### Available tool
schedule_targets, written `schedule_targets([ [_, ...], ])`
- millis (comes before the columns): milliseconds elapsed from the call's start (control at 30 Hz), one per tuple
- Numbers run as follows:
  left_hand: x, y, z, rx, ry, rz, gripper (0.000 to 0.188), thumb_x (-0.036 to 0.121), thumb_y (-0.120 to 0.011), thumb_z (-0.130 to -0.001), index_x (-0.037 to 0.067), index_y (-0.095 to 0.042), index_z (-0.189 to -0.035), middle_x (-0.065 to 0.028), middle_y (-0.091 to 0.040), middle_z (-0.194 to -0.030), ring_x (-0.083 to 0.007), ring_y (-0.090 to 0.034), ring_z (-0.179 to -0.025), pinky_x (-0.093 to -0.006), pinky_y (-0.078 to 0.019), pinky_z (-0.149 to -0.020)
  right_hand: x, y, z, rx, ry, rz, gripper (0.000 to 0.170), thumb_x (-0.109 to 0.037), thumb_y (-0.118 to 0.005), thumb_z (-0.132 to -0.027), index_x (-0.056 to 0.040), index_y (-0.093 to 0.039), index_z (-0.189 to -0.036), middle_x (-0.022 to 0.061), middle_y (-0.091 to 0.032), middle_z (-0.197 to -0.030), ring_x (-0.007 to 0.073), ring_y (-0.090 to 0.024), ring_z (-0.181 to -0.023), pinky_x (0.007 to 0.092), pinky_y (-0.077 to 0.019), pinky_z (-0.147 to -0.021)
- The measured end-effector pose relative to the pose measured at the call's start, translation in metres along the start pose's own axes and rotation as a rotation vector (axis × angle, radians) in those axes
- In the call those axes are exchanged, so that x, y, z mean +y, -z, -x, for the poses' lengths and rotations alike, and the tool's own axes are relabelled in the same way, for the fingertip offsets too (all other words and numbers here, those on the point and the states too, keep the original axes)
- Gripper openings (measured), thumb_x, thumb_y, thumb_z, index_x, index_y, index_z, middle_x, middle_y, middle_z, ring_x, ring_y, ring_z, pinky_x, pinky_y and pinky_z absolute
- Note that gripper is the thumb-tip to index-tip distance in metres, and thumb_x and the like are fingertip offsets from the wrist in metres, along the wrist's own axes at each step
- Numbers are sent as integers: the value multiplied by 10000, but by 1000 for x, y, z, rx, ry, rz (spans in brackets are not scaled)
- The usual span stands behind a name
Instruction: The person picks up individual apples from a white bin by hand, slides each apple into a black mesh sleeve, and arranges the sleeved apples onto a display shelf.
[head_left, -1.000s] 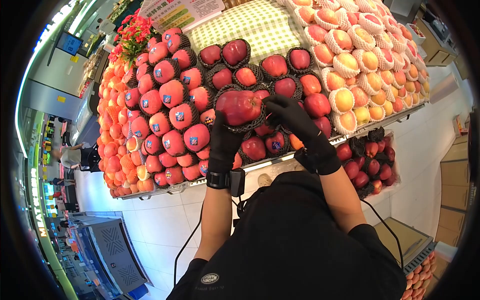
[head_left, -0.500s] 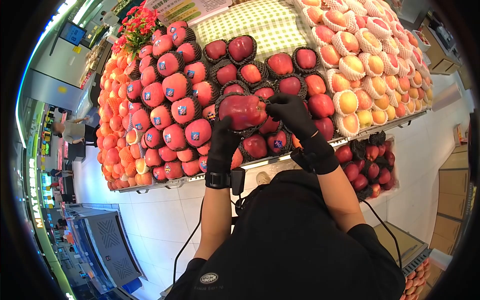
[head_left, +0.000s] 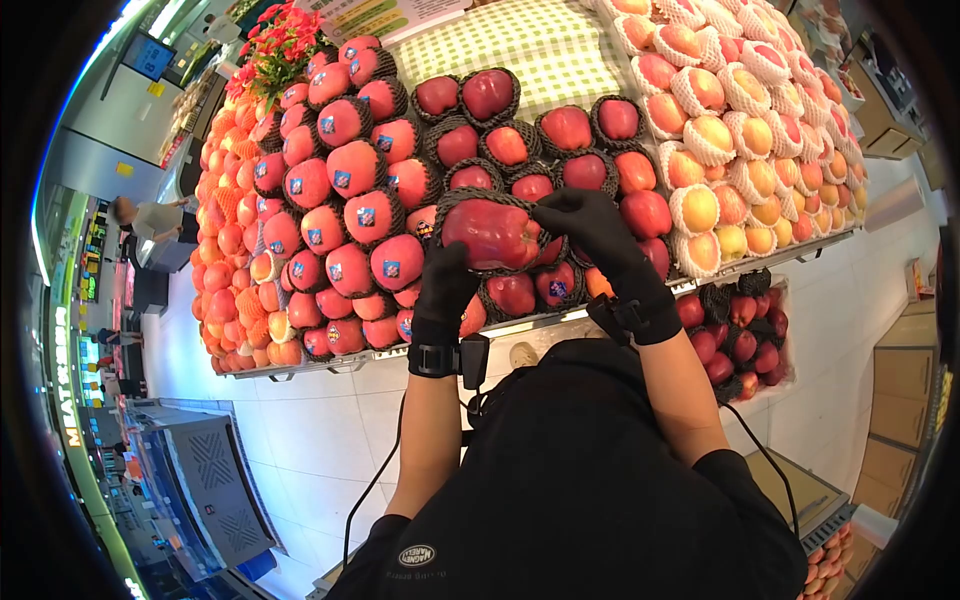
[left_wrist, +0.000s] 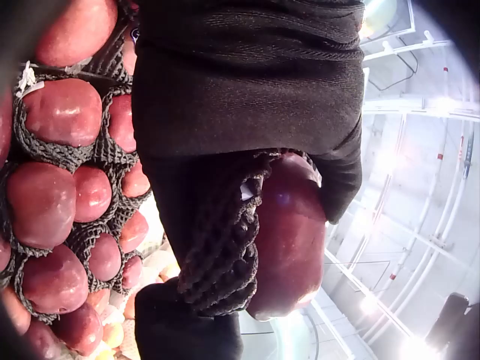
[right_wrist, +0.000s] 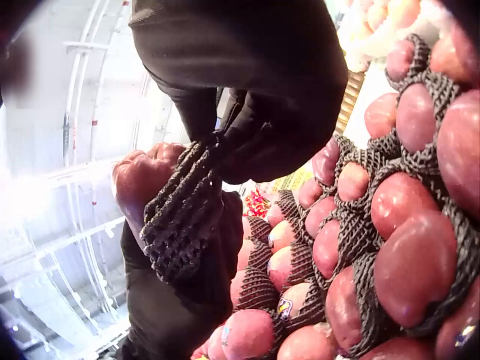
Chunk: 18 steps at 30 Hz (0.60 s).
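Note:
A large dark red apple (head_left: 490, 235) in a black foam net (right_wrist: 180, 217) is held up over the near part of the display. My black-gloved left hand (head_left: 445, 285) grips it from the left, thumb on its near side. In the left wrist view, the net covers one side of the apple (left_wrist: 289, 240) while its glossy skin shows on the other. The gloved right hand (head_left: 605, 240) pinches the net's edge at the apple's right end. From the right wrist, that pinched edge appears drawn up between thumb and fingers (right_wrist: 225, 142).
Netted dark red apples (head_left: 565, 128) lie behind the hands, beside stickered red apples (head_left: 355, 165) on the left. Paler fruit in white nets (head_left: 735, 140) is piled on the right. A checked green cloth (head_left: 510, 60) lies at the back; more apples (head_left: 740, 330) sit in a low box.
The head view has shifted slightly, so the display sits a little farther right. My left hand keeps its grip on the apple, and the right stays at the net's edge.

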<state>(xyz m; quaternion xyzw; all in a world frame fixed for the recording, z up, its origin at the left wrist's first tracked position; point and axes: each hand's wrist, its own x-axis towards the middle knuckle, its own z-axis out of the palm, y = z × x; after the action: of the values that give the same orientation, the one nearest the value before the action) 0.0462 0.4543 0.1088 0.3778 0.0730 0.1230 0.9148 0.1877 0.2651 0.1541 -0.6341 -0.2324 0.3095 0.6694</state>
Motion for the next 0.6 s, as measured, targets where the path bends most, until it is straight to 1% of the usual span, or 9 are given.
schedule_targets([
  [33,1,0,1,15,-8,-47,469,155,-535,-877,-19,-461,-1306,-145,-570,-1234,-276,-575,-1138,-425,-469,-996,3,0,-2,3,20,35,296,-242,-702,-843,24,-688,-973,52,-699,-874,95,-626,-783,265,-503,-719],
  [100,4,1,3,44,-23,-141,441,223,-469,-930,-36,-487,-1286,-149,-564,-1261,-266,-558,-1168,-412,-465,-1001,-3,-2,-2,146,98,161,275,-232,-695,-848,25,-690,-947,80,-707,-859,110,-638,-778,275,-503,-724],
  [200,4,-1,-3,81,-67,-271,391,195,-500,-925,-14,-516,-1255,-138,-606,-1189,-262,-600,-1102,-395,-499,-951,-11,-5,0,283,189,268,260,-211,-685,-852,32,-683,-942,118,-712,-870,124,-650,-795,284,-505,-723],
  [267,2,4,-5,99,-202,-633,369,197,-542,-915,1,-537,-1228,-129,-621,-1156,-264,-616,-1068,-389,-517,-918,-11,-6,1,310,234,284,256,-200,-682,-854,33,-673,-961,121,-707,-873,134,-652,-801,290,-507,-717],
  [333,4,-6,-8,150,-203,-588,354,203,-575,-909,8,-551,-1204,-125,-629,-1138,-262,-624,-1051,-386,-526,-900,-9,-6,2,302,269,272,256,-192,-681,-858,27,-661,-988,102,-697,-861,149,-650,-794,298,-510,-708],
  [400,6,-22,-12,223,-68,-137,349,212,-600,-906,7,-556,-1185,-125,-629,-1137,-258,-623,-1050,-388,-528,-900,1,-9,-4,260,306,87,267,-209,-684,-865,22,-639,-992,82,-671,-833,157,-643,-780,294,-514,-685],
  [433,4,-25,-13,224,-81,-142,369,225,-598,-912,6,-545,-1204,-131,-624,-1150,-262,-620,-1060,-389,-524,-912,6,-10,-7,237,325,-6,273,-217,-685,-868,19,-628,-994,72,-657,-818,161,-640,-773,291,-516,-674],
  [533,3,-26,-16,226,-81,-103,430,255,-596,-923,1,-509,-1259,-147,-604,-1195,-276,-609,-1090,-397,-515,-939,12,-8,-7,305,116,-34,249,-220,-677,-886,6,-602,-959,47,-616,-786,143,-615,-686,269,-511,-623],
  [600,-3,-18,-18,221,-25,0,470,261,-601,-923,-3,-484,-1294,-158,-585,-1231,-287,-599,-1112,-404,-513,-950,9,-3,-5,184,-10,-111,246,-224,-671,-893,7,-596,-931,49,-615,-771,119,-596,-641,251,-499,-590],
])
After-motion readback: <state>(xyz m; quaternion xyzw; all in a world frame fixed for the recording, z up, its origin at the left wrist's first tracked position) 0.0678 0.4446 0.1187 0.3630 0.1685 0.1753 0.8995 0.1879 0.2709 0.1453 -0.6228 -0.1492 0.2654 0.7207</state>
